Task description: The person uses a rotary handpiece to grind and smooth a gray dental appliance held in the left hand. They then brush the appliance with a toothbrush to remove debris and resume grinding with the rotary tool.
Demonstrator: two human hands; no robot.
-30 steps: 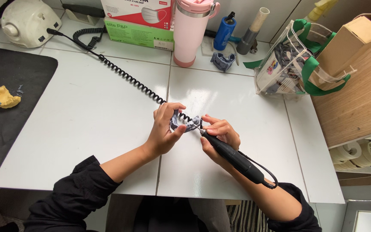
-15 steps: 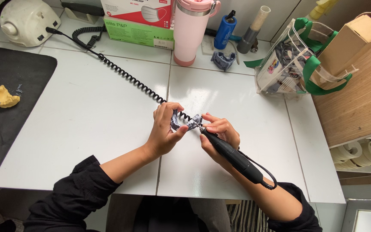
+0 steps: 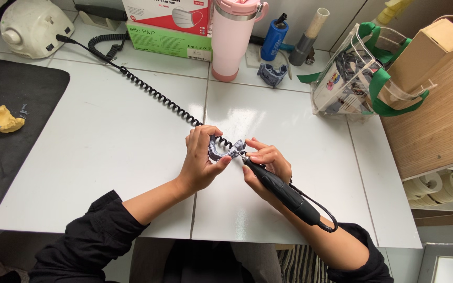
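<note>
Around the hands, the white tabletop carries a lot: a white motor unit at the far left corner, from which a black coiled cord runs across the surface and passes behind the left hand. Along the back wall stand two flat boxes, a tall pink tumbler, a blue bottle and a small grey plastic piece. A clear bag with green handles sits at the right, beside a cardboard box. On the dark mat to the left lies a lumpy yellow cast.

Between the hands is a small grey dental model, curved like a horseshoe with a bumpy, toothed surface. It is held just above the middle of the table. The left hand curls around it, thumb underneath and fingers over the top. The right hand is closed like a pen grip around a slim black handpiece, smooth and cylindrical, whose metal tip meets the model's right end. A thin black cable leaves its rear over the right forearm.
</note>
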